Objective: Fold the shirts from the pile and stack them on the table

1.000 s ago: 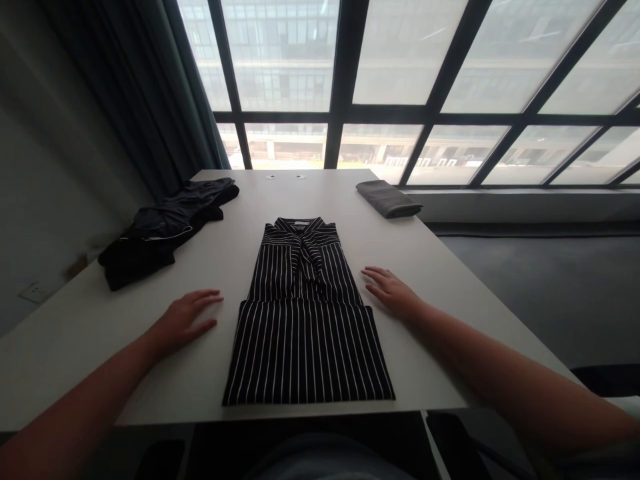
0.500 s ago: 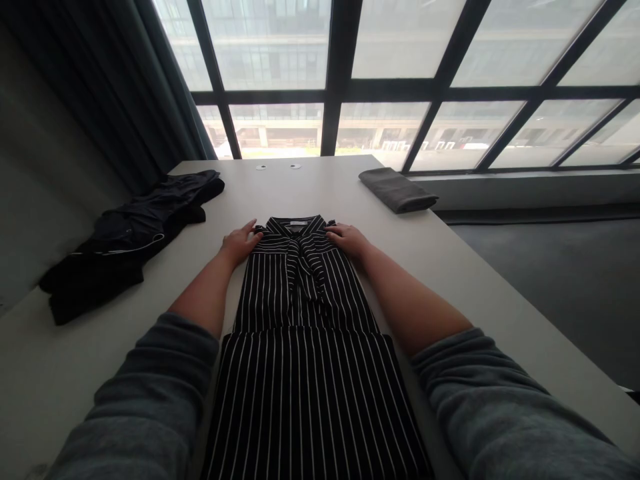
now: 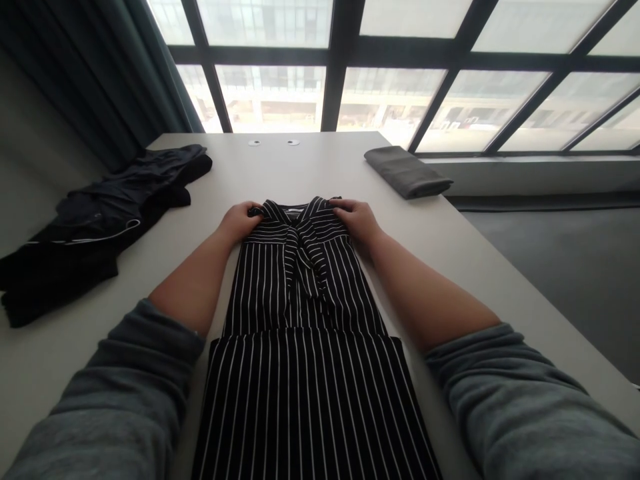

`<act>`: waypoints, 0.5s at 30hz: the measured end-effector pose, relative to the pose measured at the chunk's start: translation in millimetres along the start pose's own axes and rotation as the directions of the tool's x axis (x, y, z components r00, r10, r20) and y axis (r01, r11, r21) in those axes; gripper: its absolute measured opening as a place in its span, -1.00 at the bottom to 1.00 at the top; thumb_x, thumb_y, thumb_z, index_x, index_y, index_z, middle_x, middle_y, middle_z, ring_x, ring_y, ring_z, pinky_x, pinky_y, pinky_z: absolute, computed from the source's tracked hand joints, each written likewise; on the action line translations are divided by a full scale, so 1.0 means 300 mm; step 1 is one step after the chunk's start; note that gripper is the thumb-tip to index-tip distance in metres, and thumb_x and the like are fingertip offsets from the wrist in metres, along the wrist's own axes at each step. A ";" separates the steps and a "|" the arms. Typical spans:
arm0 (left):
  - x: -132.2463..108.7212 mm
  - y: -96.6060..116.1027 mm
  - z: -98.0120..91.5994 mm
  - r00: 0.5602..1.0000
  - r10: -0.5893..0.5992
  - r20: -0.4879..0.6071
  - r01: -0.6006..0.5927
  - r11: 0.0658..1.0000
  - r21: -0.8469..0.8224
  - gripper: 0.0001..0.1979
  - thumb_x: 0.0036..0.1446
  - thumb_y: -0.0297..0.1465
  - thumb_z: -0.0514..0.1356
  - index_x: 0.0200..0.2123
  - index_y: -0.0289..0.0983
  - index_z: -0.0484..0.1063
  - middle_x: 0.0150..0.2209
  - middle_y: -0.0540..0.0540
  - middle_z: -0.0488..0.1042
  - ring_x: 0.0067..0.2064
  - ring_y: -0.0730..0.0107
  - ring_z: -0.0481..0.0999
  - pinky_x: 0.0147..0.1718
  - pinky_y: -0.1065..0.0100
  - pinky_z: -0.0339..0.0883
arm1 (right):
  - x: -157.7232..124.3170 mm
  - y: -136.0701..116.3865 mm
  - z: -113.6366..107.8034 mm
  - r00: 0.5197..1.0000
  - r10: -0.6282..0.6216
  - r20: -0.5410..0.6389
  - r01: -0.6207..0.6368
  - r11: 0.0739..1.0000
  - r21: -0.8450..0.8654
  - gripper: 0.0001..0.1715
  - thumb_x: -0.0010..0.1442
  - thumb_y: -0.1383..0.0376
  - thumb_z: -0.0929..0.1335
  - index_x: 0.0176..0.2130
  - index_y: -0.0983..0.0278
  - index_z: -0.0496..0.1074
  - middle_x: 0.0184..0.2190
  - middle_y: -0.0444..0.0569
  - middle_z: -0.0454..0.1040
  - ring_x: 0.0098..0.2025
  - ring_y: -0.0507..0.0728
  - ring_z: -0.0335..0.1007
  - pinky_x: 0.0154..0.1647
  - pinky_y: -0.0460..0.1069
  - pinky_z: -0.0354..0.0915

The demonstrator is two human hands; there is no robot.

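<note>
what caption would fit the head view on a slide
Left hand and right hand hold a striped shirt by its shoulders on a white table, near dark clothes.

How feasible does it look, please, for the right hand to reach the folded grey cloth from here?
Likely yes: the right hand seems to hold the striped shirt and would first have to let go, but nothing visible stands on the white table between it and the folded grey cloth.

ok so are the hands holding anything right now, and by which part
Yes, the striped shirt, by its shoulder corners either side of the collar: the left hand grips one, the right hand the other.
</note>
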State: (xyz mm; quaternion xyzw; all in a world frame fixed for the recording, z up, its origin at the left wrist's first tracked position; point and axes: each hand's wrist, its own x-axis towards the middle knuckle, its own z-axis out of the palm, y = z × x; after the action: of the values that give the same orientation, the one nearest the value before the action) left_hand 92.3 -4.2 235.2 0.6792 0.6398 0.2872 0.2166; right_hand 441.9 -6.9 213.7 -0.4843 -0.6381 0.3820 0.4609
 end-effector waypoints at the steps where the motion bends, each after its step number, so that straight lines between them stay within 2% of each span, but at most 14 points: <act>1: -0.003 0.001 -0.004 1.000 0.006 -0.015 -0.007 0.997 -0.074 -0.61 0.10 -0.31 0.34 0.00 -0.30 0.63 -0.17 -0.14 0.66 -0.14 0.18 0.60 -0.01 0.23 0.45 | -0.002 -0.005 0.002 1.000 0.002 -0.008 -0.001 0.999 0.042 -0.53 0.22 0.28 0.42 0.10 0.32 0.61 0.02 0.01 0.63 0.08 0.16 0.57 0.31 0.16 0.42; 4: -0.014 0.005 -0.024 0.999 0.024 -0.035 -0.034 0.946 -0.323 -0.63 0.08 -0.26 0.35 -0.06 -0.31 0.60 -0.27 -0.11 0.63 -0.21 0.24 0.58 -0.10 0.23 0.49 | -0.009 -0.031 0.005 0.999 -0.014 -0.037 0.019 0.990 0.142 -0.54 0.17 0.24 0.46 0.06 0.30 0.64 -0.03 0.00 0.65 0.02 0.17 0.58 0.26 0.19 0.45; 7: -0.038 0.022 -0.059 0.995 0.079 -0.058 -0.097 0.880 -0.465 -0.62 0.03 -0.22 0.39 -0.11 -0.30 0.57 -0.29 -0.07 0.61 -0.24 0.27 0.57 -0.13 0.23 0.50 | -0.026 -0.077 0.002 0.997 -0.052 -0.064 0.065 0.973 0.222 -0.54 0.13 0.19 0.49 0.02 0.28 0.65 -0.08 -0.01 0.65 -0.03 0.16 0.58 0.21 0.19 0.48; 11: -0.112 0.062 -0.116 0.979 0.169 -0.111 -0.202 0.856 -0.475 -0.59 -0.01 -0.17 0.44 -0.16 -0.28 0.53 -0.28 -0.07 0.61 -0.22 0.26 0.58 -0.07 0.19 0.50 | -0.087 -0.146 -0.017 0.989 -0.109 -0.102 0.134 0.950 0.281 -0.65 0.06 0.21 0.54 -0.13 0.27 0.63 -0.24 -0.07 0.62 -0.18 0.10 0.54 0.04 0.11 0.51; 15: -0.249 0.082 -0.163 0.963 0.265 -0.054 -0.258 0.841 -0.476 -0.57 -0.04 -0.10 0.48 -0.27 -0.26 0.48 -0.16 -0.15 0.63 -0.10 0.18 0.61 0.04 0.11 0.48 | -0.211 -0.183 -0.060 0.983 -0.176 -0.060 0.185 0.957 0.224 -0.72 0.03 0.25 0.55 -0.25 0.26 0.49 -0.36 -0.16 0.51 -0.32 0.01 0.43 -0.15 -0.01 0.46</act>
State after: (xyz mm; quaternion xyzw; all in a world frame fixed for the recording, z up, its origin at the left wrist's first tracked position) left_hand 76.7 -84.0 279.3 0.6872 0.4486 0.4586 0.3409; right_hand 451.4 -80.8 256.1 -0.3752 -0.6222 0.3997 0.5588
